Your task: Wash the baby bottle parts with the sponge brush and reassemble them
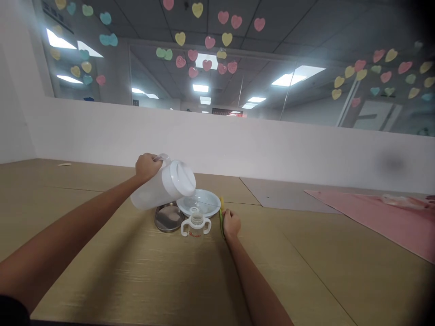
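Observation:
My left hand (147,166) is wrapped round the handle of a translucent white pitcher (152,191), which is tilted with its lidded end toward the right. Below and right of that lid stands a small clear bottle (196,230) with two white handles. Behind the bottle is a pale bowl (212,203), and a round metal dish (169,218) lies at its left. My right hand (231,222) is closed at the right of the bowl, against a thin green and yellow item (221,217); its fingers are partly hidden.
A pink sheet (374,217) covers the table's right side, with a crumpled clear plastic item (401,201) on it. Part of another person's hand (431,200) shows at the right edge. A grey sheet (285,194) lies behind. A low white wall (217,145) borders the tan tabletop (142,280).

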Tool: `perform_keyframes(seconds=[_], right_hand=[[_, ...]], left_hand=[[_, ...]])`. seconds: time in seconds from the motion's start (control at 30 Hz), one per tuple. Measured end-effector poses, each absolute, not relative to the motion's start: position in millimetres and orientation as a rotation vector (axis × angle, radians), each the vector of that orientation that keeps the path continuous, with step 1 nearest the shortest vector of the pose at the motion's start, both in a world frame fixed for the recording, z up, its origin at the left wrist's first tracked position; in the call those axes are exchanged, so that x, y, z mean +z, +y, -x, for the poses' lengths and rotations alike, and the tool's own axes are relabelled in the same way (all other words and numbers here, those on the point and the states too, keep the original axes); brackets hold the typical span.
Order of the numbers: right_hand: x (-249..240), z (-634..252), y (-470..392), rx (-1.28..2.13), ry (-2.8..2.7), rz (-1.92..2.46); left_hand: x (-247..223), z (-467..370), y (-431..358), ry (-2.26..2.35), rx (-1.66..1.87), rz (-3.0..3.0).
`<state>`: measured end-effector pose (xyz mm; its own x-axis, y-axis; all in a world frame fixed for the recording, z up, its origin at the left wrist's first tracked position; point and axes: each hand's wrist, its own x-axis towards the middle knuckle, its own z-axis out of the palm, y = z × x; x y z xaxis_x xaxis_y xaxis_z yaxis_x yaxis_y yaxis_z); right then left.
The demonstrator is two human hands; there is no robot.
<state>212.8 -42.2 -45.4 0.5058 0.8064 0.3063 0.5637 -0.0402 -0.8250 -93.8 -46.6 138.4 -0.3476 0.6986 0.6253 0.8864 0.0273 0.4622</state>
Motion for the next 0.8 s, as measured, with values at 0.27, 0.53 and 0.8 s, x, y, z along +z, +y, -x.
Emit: perform_keyframes(seconds=[0.27, 0.53, 0.8], right_hand=[[-43.5, -211.5, -41.9, 0.313, -1.183, 1.744], [-42.1, -211.4, -44.2, 0.299, -1.225, 1.755], [-40.7, -210.3, -45.1, 0.291, -1.294, 1.751]], left_hand=[[153.5, 73.6, -68.5, -1.652, -1.277, 2.038], [161.9, 79.8, -72.9, -1.693, -1.277, 1.952], [120.4, 142.9, -55.2, -2.252, -1.566, 1.155]])
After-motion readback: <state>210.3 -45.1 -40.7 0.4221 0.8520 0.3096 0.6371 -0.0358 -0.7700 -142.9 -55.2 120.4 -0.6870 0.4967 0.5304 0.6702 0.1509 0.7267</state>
